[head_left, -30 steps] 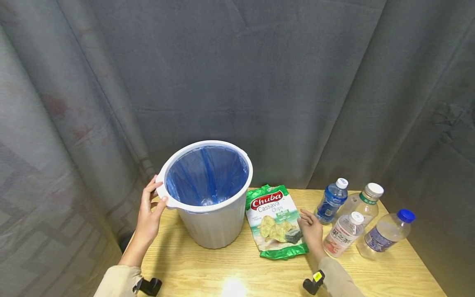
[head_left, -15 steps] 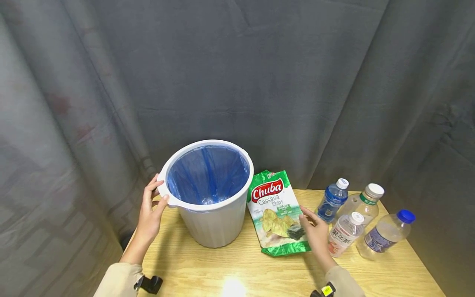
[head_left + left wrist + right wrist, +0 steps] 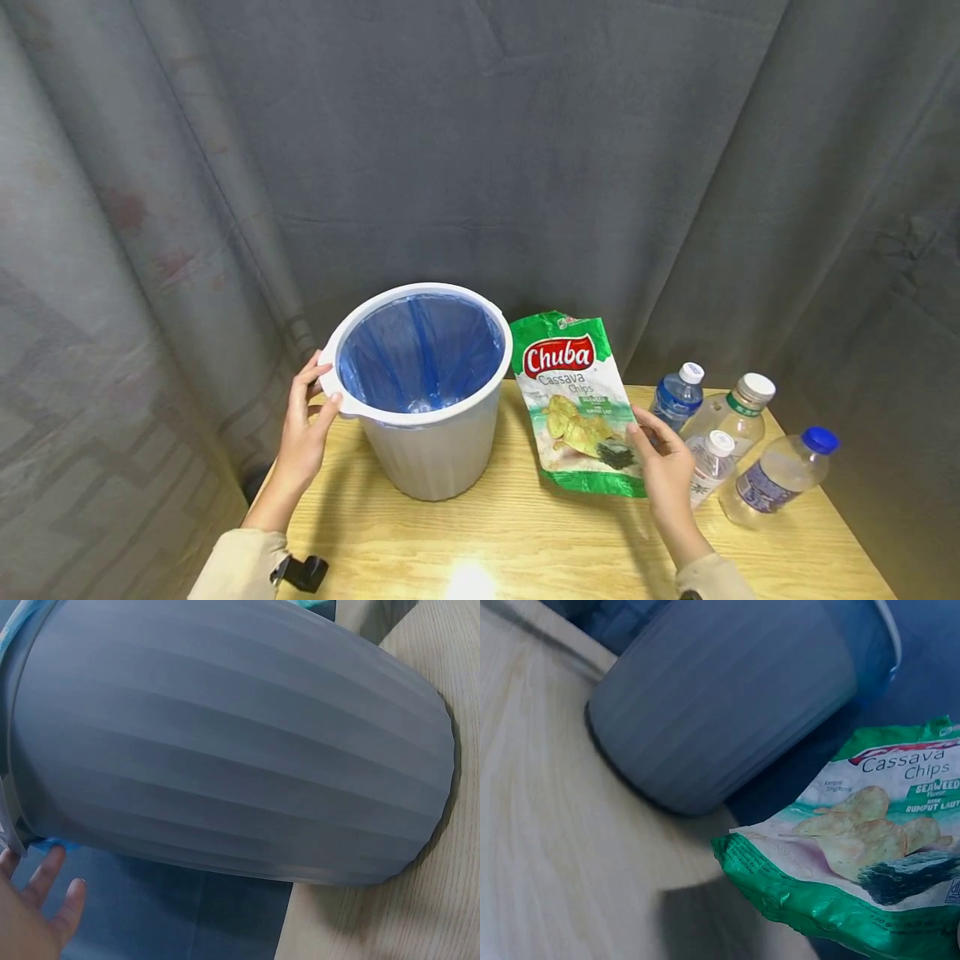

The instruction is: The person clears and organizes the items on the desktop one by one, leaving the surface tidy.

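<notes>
Head view: the left hand (image 3: 303, 433) grips the near-left rim of the white bin (image 3: 431, 454) on the wooden table (image 3: 487, 542). The right hand (image 3: 663, 471) pinches the chips bag (image 3: 577, 404), lifted just right of the bin; four bottles (image 3: 776, 475) lie farther right.

Left wrist view: relaxed fingers (image 3: 64, 904) touch the bin's (image 3: 225, 742) rim.

Right wrist view: the bag (image 3: 862, 855) hangs above the table (image 3: 562, 862), near the bin (image 3: 727, 697).

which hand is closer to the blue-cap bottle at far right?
Right. The right hand holds the chips bag just left of the bottle cluster, a short way from the blue-cap bottle. The left hand grips the bin's rim handle on the table's far side.
</notes>
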